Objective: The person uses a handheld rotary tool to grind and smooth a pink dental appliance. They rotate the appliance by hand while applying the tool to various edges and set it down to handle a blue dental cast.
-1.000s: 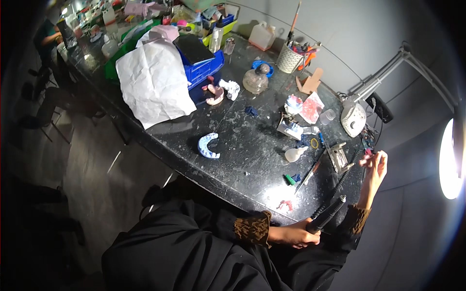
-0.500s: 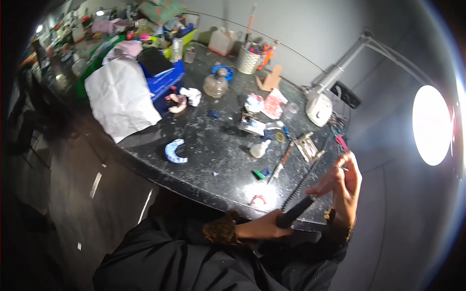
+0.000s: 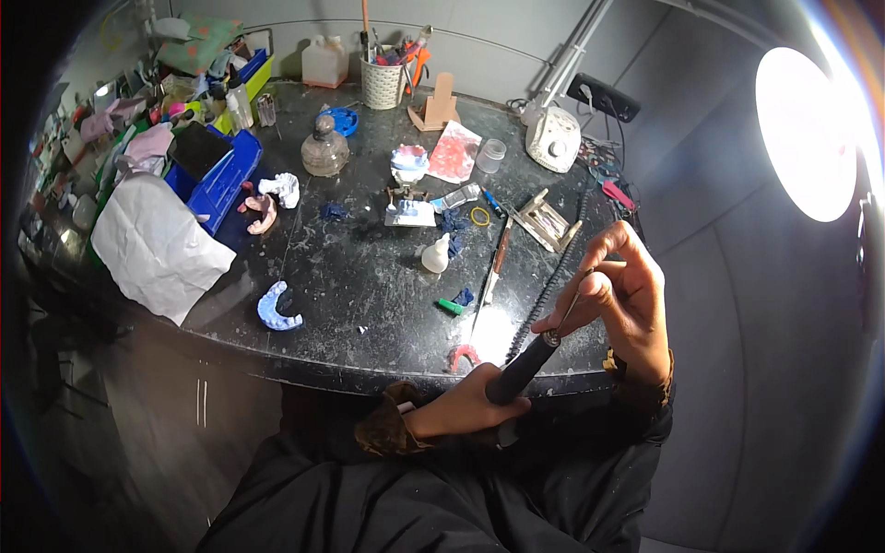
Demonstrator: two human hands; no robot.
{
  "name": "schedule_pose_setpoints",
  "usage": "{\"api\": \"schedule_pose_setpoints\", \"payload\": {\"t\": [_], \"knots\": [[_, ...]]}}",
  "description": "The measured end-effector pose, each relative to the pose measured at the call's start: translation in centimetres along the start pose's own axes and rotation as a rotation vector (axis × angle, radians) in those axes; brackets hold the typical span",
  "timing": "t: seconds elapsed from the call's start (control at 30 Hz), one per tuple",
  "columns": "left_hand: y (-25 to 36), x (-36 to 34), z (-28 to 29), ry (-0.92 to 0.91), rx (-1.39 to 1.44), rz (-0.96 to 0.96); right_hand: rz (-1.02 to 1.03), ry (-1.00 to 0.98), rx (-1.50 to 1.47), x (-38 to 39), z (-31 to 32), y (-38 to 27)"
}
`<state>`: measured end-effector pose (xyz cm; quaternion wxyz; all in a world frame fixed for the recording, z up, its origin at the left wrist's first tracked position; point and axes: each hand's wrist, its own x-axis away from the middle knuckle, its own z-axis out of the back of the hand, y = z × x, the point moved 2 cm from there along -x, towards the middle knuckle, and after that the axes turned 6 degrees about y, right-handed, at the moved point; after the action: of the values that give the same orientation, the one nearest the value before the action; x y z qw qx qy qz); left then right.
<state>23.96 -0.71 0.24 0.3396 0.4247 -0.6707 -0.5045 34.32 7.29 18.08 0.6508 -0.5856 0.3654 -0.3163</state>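
Note:
My left hand (image 3: 466, 405) is wrapped around the black grip of a rotary handpiece (image 3: 524, 367), tilted with its metal nose up and to the right. Above that nose, my right hand (image 3: 631, 300) pinches a thin metal bur (image 3: 573, 306) between thumb and fingers; its lower end is at or close to the nose. Whether the bur sits inside the nose I cannot tell. A small red arch-shaped piece (image 3: 464, 357) lies in a bright patch of light at the table's front edge, just beyond my left hand. A black coiled cord (image 3: 556, 288) runs behind the handpiece.
On the dark table (image 3: 359, 267) lie a blue arch-shaped piece (image 3: 273, 309), a long thin knife (image 3: 499, 263), a small white rubber bulb (image 3: 435, 254) and a metal frame (image 3: 546, 221). Farther back are a dental articulator (image 3: 408, 189), a glass burner (image 3: 324, 152) and a lamp base (image 3: 554, 140).
The view has shifted, so the table sits more level. My right hand's fingers have drawn into a pinch on the thin bur over the nose. My left hand keeps its hold on the handpiece.

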Motion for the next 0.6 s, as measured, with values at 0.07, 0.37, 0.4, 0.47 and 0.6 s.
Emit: {"api": "schedule_pose_setpoints", "payload": {"t": [0.07, 0.37, 0.4, 0.47, 0.6], "knots": [[-0.5, 0.3, 0.1, 0.046, -0.046, 0.01, 0.068, -0.002, 0.024, 0.1, -0.2, 0.2], [0.9, 1.1, 0.1, -0.031, -0.052, 0.261, 0.073, -0.07, -0.056, 1.3, 1.8, 2.3], [1.0, 1.0, 0.2, -0.051, -0.083, 0.264, 0.073, -0.069, -0.079, 1.4, 1.9, 2.8], [1.1, 0.8, 0.3, -0.08, -0.11, 0.281, 0.092, -0.051, -0.1, 1.9, 2.2, 2.9], [0.3, -0.3, -0.5, -0.042, -0.077, 0.24, 0.027, 0.026, -0.413, 2.7, -0.8, 5.3]]}}
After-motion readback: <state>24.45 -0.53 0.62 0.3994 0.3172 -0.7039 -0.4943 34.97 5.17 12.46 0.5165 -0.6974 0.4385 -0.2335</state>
